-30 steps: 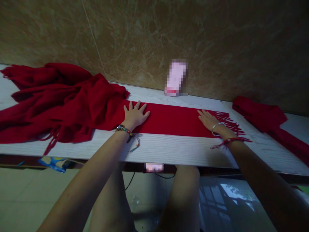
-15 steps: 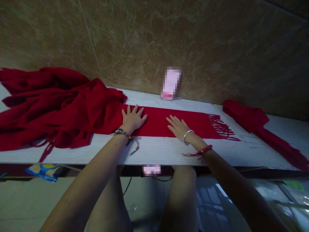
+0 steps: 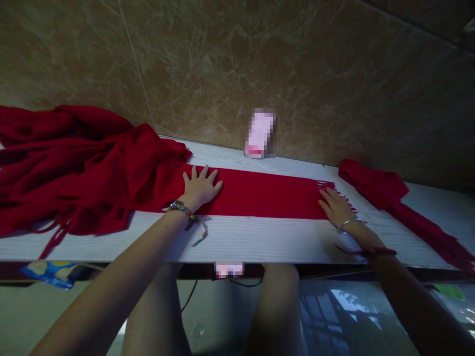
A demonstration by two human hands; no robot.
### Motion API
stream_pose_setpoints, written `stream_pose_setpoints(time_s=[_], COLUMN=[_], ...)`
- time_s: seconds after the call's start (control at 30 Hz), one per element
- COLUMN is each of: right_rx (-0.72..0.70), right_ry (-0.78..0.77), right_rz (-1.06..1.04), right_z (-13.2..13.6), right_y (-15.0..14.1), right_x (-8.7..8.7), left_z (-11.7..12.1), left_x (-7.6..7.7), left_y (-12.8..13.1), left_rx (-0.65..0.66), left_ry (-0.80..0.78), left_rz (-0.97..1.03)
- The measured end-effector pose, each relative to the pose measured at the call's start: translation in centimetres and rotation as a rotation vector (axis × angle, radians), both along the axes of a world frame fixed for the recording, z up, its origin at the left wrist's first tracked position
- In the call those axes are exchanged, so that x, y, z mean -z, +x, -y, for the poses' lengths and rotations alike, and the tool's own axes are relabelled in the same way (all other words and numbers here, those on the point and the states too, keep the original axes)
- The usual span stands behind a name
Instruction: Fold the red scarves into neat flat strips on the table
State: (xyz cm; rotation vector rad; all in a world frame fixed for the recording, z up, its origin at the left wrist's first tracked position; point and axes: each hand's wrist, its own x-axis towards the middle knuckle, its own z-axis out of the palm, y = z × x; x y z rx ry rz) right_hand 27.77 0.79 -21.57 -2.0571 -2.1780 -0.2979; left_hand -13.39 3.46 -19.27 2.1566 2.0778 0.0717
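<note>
Red scarf (image 3: 260,193): flat on the table (image 3: 241,240), running right from the crumpled red pile (image 3: 96,168).
Handling: probably light, soft, limp; best held by its long edges, since the fringe (image 3: 325,184) could tangle.
Left grip (image 3: 200,190): fingers spread on the scarf, just right of the pile, clasping nothing.
Right grip (image 3: 337,206): flattened over the fringed end, well right of the pile, clasping nothing.
</note>
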Motion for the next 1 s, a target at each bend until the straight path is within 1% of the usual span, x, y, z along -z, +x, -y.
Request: stream_pose_setpoints(time_s=[0.07, 0.13, 0.23, 0.3, 0.33, 0.4, 0.5, 0.57, 0.63, 0.7, 0.83, 1.0], right_rx=[-0.168, -0.317, -0.482, -0.544, -0.564, -0.608, -0.685, -0.716, -0.727, -0.726, -0.686, -0.693], right_ry=[0.037, -0.024, -0.078, -0.075, -0.071, -0.039, 0.079, 0.17, 0.237, 0.264, 0.235, 0.347], right_rz=[-0.021, -0.01, 0.063, 0.148, 0.202, 0.295, 0.354, 0.354, 0.347, 0.335, 0.302, 0.249], right_z=[0.5, 1.2, 2.5, 3.2, 3.6, 4.1, 4.6, 4.8, 4.8, 4.7, 4.6, 4.7], right_y=[-2.4, -5.8, -10.8, -13.0, -13.6, -14.1, -13.7, -13.4, -13.3, -13.4, -13.3, -13.3], right_x=[-0.8, -1.8, -3.2, -3.7, -3.8, -3.7, -3.2, -2.8, -2.4, -2.2, -1.9, -2.1], left_z=[-0.6, -1.6, -3.7, -5.2, -5.9, -6.9, -7.6, -7.8, -8.0, -8.4, -9.2, -9.3], left_x=[-0.2, -0.7, -1.9, -2.6, -2.9, -3.2, -3.2, -3.1, -3.1, -2.9, -2.6, -2.9], left_y=[0.4, 1.1, 3.0, 4.6, 5.5, 7.3, 9.7, 11.0, 12.0, 12.4, 12.4, 12.4], left_rx=[0.004, 0.063, 0.262, 0.387, 0.434, 0.495, 0.561, 0.576, 0.558, 0.531, 0.51, 0.513], left_ry=[-0.016, -0.028, -0.062, -0.077, -0.072, -0.042, -0.016, -0.029, -0.045, -0.058, -0.065, -0.062], left_rz=[-0.008, -0.027, -0.051, -0.055, -0.062, -0.085, -0.11, -0.088, -0.047, -0.011, 0.038, 0.111])
